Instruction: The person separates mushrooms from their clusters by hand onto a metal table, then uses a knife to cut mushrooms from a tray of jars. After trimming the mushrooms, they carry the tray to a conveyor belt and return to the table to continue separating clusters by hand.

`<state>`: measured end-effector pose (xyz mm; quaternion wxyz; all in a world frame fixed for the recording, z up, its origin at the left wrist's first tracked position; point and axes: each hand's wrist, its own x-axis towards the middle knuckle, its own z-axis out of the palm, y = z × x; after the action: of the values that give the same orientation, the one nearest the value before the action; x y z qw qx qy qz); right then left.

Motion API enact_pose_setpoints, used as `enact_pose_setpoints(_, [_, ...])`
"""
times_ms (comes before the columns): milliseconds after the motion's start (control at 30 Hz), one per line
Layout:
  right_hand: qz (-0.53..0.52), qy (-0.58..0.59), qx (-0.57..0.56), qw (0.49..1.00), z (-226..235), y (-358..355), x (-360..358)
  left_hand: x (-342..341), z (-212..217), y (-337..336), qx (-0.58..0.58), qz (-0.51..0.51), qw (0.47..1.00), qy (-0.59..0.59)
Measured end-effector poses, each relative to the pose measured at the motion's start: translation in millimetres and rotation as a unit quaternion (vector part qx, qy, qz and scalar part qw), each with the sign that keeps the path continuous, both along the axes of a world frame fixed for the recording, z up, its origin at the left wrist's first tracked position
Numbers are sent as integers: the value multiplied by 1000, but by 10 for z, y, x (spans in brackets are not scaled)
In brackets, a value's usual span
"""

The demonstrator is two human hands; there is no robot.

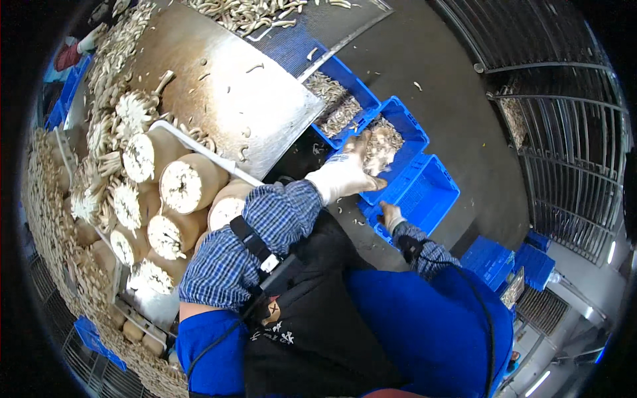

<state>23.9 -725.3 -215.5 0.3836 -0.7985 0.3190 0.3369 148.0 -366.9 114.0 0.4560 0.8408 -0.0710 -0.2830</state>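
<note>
My left hand (348,174), in a soiled white glove, reaches over the near edge of a blue crate (413,126). Its thumb and fingers are spread apart. Just beyond them, pale mushroom pieces (381,151) in that crate are smeared by motion. My right hand (391,216), also gloved, is at the near left rim of a second blue crate (443,194). Its fingers seem curled on that rim, though they are partly hidden. A third blue crate (361,86) beyond my left hand holds many small mushroom pieces.
A metal table (225,73) with scattered scraps stands at left. Stacked cylindrical mushroom blocks (182,184) and heaped mushrooms (109,126) lie beside my left arm, with a pale bent rail (206,151) across them. Metal racks (564,126) and more blue crates (488,261) stand at right.
</note>
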Motion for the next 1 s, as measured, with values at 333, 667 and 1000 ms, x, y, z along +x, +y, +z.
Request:
enact_pose_setpoints(333, [224,-239,160,931,1651,2411,701,-2376,267,2653,55,693,689,-206])
enact_pose_setpoints(667, [428,-255,325,804,1602,5090,1180,-5046,-1333,2483,-189,847,491,-68])
enact_pose_setpoints(1000, [295,135,577,750,1286,5429,1270,-5028,-2163,2397,-199,876,422,-123])
